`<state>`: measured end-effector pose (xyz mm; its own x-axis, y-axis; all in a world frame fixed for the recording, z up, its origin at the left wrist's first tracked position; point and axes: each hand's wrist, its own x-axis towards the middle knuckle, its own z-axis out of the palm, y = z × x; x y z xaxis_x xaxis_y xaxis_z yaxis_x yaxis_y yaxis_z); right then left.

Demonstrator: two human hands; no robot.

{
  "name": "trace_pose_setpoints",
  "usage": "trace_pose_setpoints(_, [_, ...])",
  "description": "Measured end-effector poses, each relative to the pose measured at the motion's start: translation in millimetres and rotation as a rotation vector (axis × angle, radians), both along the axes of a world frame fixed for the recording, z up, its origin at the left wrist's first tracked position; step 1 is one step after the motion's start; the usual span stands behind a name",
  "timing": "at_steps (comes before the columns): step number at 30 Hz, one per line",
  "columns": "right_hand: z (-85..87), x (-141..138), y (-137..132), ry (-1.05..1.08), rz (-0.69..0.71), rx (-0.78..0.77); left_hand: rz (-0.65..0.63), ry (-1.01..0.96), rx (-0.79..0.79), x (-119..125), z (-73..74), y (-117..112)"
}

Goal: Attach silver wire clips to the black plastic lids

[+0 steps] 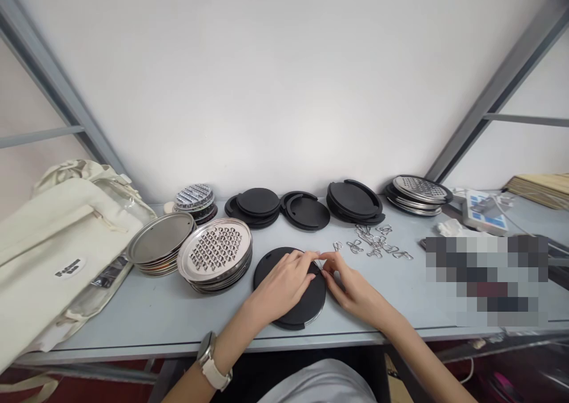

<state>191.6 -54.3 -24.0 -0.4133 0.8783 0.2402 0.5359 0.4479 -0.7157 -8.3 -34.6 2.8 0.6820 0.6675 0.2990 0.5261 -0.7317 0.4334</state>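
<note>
A black round lid (297, 309) lies flat on the grey table (146, 314) right in front of me. My left hand (284, 284) rests on top of it, fingers curled toward its right edge. My right hand (351, 285) sits at the lid's right edge, fingertips pinched against the left hand's fingertips on a small metal wire clip (320, 265). A loose heap of the same wire clips (377, 242) lies just beyond the right hand.
Stacks of perforated metal grater discs (216, 250) and plain metal discs (159, 240) stand to the left. Black lids (258, 204) are stacked along the wall, with more grater discs (418, 191) at the right. A cream cloth bag (53, 243) fills the left end.
</note>
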Motion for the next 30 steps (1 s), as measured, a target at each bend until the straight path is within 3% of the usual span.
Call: trace_pose_setpoints(30, [3.4, 0.2, -1.4, -0.023, -0.018, -0.019, -0.002, 0.008, 0.021, 1.3, -0.7, -0.2])
